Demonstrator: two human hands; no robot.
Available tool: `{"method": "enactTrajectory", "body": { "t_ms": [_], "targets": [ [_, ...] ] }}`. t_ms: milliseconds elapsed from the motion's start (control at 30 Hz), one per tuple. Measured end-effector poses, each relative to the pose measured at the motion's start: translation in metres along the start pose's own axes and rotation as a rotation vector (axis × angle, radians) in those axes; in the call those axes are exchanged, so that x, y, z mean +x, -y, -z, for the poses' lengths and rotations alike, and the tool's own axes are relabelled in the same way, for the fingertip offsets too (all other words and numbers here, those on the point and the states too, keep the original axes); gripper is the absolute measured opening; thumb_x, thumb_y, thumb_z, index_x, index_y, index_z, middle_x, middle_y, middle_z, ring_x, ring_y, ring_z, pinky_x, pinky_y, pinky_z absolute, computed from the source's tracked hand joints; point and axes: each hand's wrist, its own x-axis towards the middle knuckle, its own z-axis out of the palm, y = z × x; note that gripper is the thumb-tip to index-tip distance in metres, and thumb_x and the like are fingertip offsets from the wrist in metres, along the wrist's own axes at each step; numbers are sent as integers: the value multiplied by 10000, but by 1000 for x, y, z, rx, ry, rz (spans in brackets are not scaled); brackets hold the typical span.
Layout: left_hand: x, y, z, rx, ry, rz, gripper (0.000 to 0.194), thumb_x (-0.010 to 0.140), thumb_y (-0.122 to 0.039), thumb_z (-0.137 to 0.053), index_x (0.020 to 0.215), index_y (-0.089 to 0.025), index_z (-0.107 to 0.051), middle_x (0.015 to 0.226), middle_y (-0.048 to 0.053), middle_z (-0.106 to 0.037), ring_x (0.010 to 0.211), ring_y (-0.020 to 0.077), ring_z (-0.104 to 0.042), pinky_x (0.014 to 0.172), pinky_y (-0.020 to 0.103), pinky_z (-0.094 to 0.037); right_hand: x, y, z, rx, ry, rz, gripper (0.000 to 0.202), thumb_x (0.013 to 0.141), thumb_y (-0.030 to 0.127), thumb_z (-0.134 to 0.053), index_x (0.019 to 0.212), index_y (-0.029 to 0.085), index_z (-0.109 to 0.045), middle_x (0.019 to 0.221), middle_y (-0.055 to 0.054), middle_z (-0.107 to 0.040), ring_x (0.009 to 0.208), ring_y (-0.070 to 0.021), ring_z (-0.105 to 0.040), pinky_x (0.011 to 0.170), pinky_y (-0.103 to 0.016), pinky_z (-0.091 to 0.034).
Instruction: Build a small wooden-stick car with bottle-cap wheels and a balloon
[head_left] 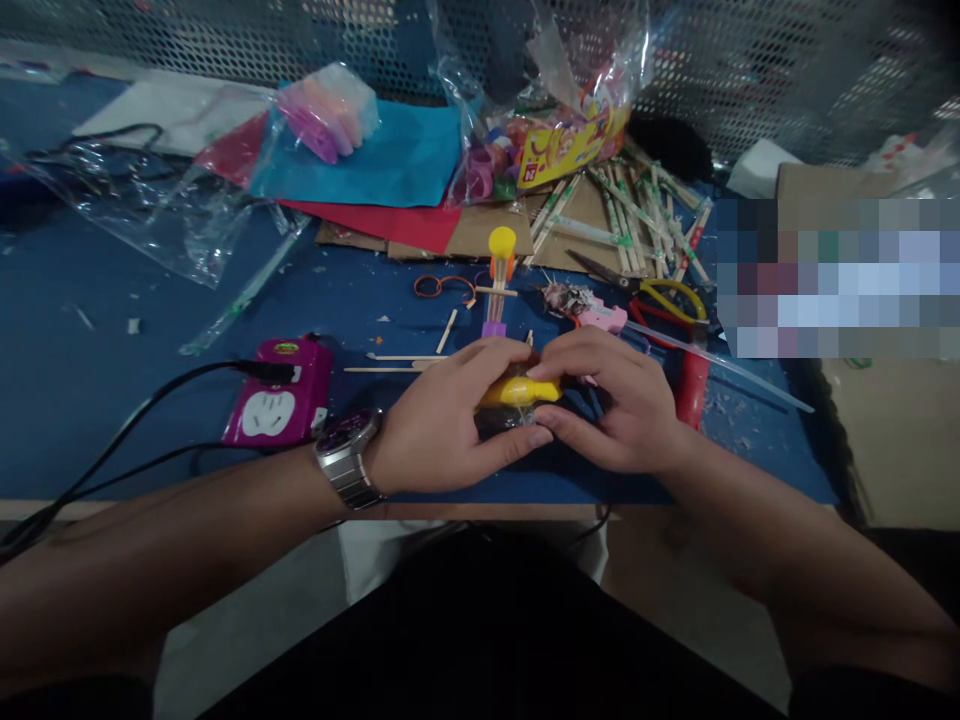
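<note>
Both hands meet over the blue table near its front edge, around a yellow object (521, 391) in clear plastic wrap. My left hand (442, 415), with a metal watch on its wrist, is wrapped round the left side of it. On the right side, my right hand (615, 400) grips it between thumb and fingers. Parts of the object are hidden by the fingers. Just beyond the hands stands a small piece with a yellow round top (502, 241), thin sticks and a purple base. A pink glue gun (600, 315) lies behind my right hand.
A magenta power socket (281, 395) with black cables sits at the left. Scissors with yellow handles (671, 300), wrapped sticks (637, 215) and a bag of colourful pieces (570, 145) lie at the back. Cardboard (900, 430) is at the right.
</note>
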Motion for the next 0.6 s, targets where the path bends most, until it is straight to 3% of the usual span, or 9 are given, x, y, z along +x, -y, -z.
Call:
{"method": "enactTrajectory", "body": {
  "t_ms": [600],
  "targets": [
    [-1,3,2,56,15,23,550,1000,-602,-714,1357,-203,-583,1368,149,-700,1175,308,-709,979,460,-549,-1,2,0,-31,-23,-9,204,971,225,-813,1154,185,-732,1033,-81,-817,986,-197,-783,897,-335,-676]
  ]
}}
